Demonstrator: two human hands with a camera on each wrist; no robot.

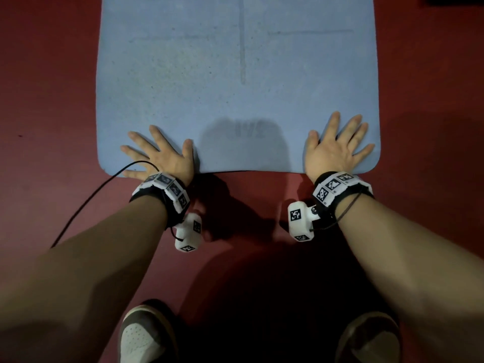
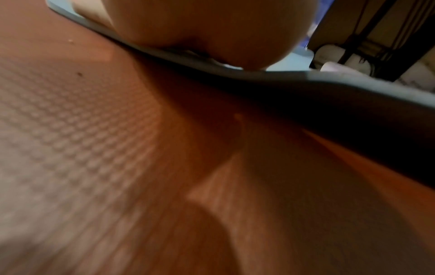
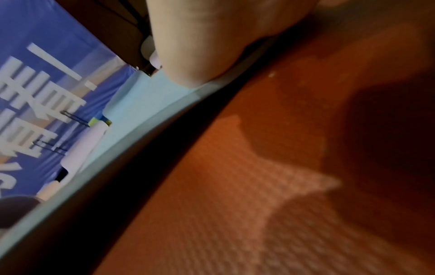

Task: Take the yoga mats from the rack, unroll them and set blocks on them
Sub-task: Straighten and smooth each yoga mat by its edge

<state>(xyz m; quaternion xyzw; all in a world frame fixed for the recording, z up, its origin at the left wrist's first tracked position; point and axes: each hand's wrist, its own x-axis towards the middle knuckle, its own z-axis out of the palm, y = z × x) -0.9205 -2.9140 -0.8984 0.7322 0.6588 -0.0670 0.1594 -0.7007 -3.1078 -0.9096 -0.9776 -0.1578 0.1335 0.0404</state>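
A blue yoga mat [image 1: 235, 95] lies unrolled flat on a red floor [image 1: 47, 100], stretching from the centre toward 12 o'clock. The left hand [image 1: 159, 158] presses palm-down on the mat's near corner at 8 o'clock, fingers straight and spread, gripping nothing. The right hand [image 1: 335, 148] presses likewise on the near corner at 4 o'clock, fingers spread. Two shoes [image 1: 144, 334] show at 6 o'clock. Both wrist views show the mat's edge against the floor.

Mat [image 1: 235, 100] far end cut off at top; both wrist views blurred, fingers hidden.
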